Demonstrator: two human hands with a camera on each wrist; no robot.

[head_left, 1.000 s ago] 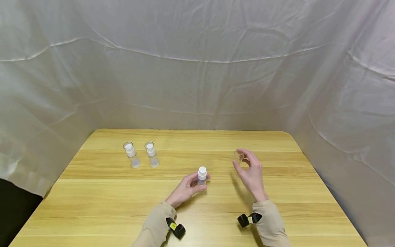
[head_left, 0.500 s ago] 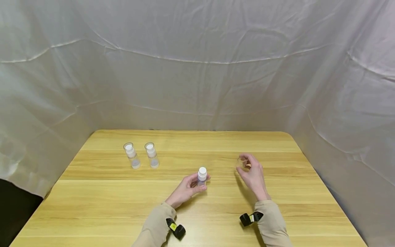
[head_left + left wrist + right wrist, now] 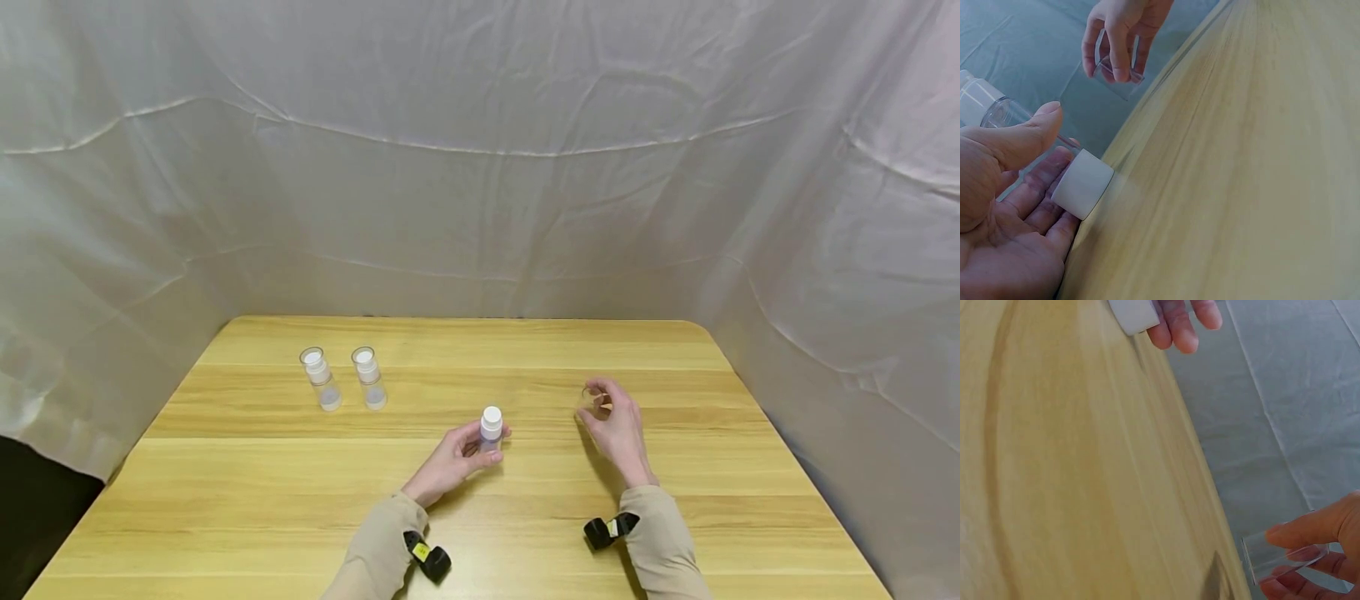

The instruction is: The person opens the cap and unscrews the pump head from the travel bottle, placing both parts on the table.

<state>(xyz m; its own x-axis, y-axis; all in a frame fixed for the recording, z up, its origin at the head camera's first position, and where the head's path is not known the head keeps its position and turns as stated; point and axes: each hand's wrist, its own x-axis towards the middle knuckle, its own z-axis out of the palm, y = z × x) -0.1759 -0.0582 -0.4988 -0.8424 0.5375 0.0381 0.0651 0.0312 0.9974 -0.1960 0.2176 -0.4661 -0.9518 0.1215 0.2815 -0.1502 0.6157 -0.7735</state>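
In the head view, at the left of the frame, we see a clear plastic cylindrical bottle with a white top and base standing upright towards the table's far edge; just beside it stands a second clear bottle, matching and white-topped. We judge that they are set apart there to leave the middle of the pale wood-grain table for working. Over each white top a clear sleeve-like cover rises to a rim, so the cover encloses the top; whether the see-through bodies hold liquid we cannot tell. Near the centre of the frame, the left hand grasps a third clear bottle with a white cap-like top and white base, thumb on one side and fingers on the other, probably to keep it upright. Its top is uncovered and its contents are unclear to us; nor can we tell whether its base touches the wood. Right of centre, well apart from that bottle, the right hand pinches a clear, thin-walled plastic cover between thumb and fingertips, a grip on the sides that seems meant to spare the wall; we see nothing inside it.
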